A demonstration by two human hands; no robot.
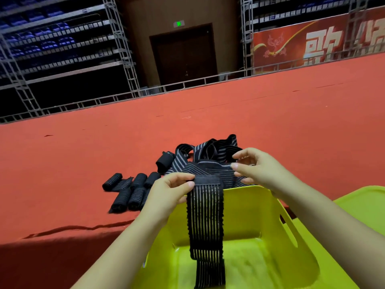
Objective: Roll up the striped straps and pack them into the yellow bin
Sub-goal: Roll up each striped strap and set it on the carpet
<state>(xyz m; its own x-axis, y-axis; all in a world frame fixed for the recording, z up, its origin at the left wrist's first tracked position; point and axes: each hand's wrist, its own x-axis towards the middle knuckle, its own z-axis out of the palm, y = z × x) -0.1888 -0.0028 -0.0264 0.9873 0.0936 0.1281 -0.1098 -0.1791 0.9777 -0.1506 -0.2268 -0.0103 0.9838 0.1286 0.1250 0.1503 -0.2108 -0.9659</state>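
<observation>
— Yellow bin [260, 207] sits closest, right under the forearms, and one striped strap [205, 222] hangs straight down into it. Which hand has it?

— Going from the left: a cluster of rolled straps [131, 189] lies on the red worktop [62, 163], just left of the bin. Then the left hand [168, 190], whose fingers [188, 183] pinch the strap's top end at the black fastening tab, thumb underneath. Past it, the loose heap of unrolled straps [208, 152] lies behind the bin's far rim. The right hand [256, 170] hovers over that heap, fingers [237, 156] curled inward, tips close to the fabric; I can't tell whether they actually pinch anything.

— So how does the strap lie relative to the fingers?

— Its long axis runs vertically, dropping from the left hand's pinch towards the bin floor. The free end is lowest, near the bottom of the view.

— And the next move?

— My guess: rolling starts from the tab end. The left hand already holds it, and the right is just beside, so it would only need to come across to begin the turn.
</observation>
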